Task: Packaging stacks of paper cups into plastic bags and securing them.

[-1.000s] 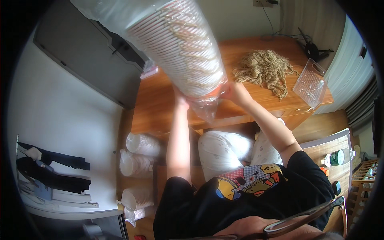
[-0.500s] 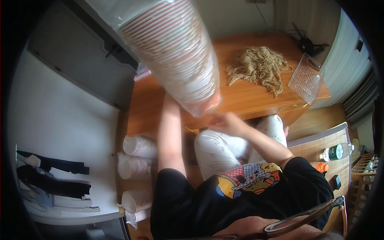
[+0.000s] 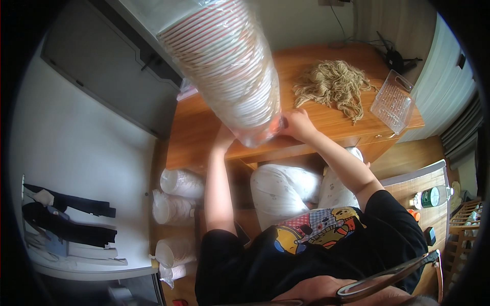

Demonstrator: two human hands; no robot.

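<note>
A tall stack of red-and-white paper cups (image 3: 224, 66) in a clear plastic sleeve rises from the wooden desk (image 3: 194, 132) toward the camera. Its lower end rests near the desk's front edge. My left hand (image 3: 224, 136) grips the bottom of the stack from the left and is partly hidden behind it. At the sleeve's lower end, on the right side, my right hand (image 3: 298, 125) has its fingers closed on the plastic.
A pile of tan twine (image 3: 334, 84) and a clear plastic tray (image 3: 392, 102) lie on the desk's right part, black cables (image 3: 398, 58) behind. Three more sleeved cup stacks (image 3: 176, 209) lie on the floor at left. A green bottle (image 3: 431, 196) stands at right.
My right hand dropped below the desk edge half a second ago and is now back at the bottom of the sleeve. The stack has shifted slightly.
</note>
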